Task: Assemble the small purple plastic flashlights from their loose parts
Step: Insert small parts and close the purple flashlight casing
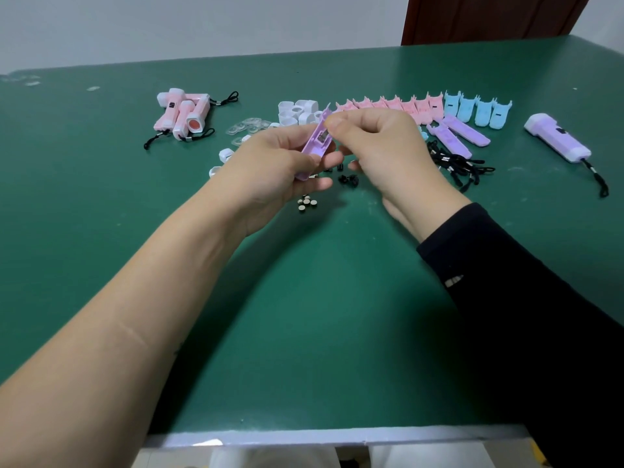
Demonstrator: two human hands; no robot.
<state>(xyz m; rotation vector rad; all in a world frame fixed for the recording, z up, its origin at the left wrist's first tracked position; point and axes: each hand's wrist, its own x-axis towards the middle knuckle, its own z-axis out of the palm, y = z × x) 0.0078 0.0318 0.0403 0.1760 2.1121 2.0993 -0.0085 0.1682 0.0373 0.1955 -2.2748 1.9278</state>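
Head view: toward the far left of the table [304,315], a heap of pink flashlights [182,113] is seen. Above the middle, a purple shell half [317,143] is gripped by the left hand [270,170] (fingers curled round its lower end), and its upper part is pinched by the right hand [381,146]. 2 spare purple shells [459,136] lie further right, and 1 finished purple flashlight [557,138] is set near the right edge.

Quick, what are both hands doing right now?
Left hand: holds the purple shell half.
Right hand: pinches the upper end of that same piece.
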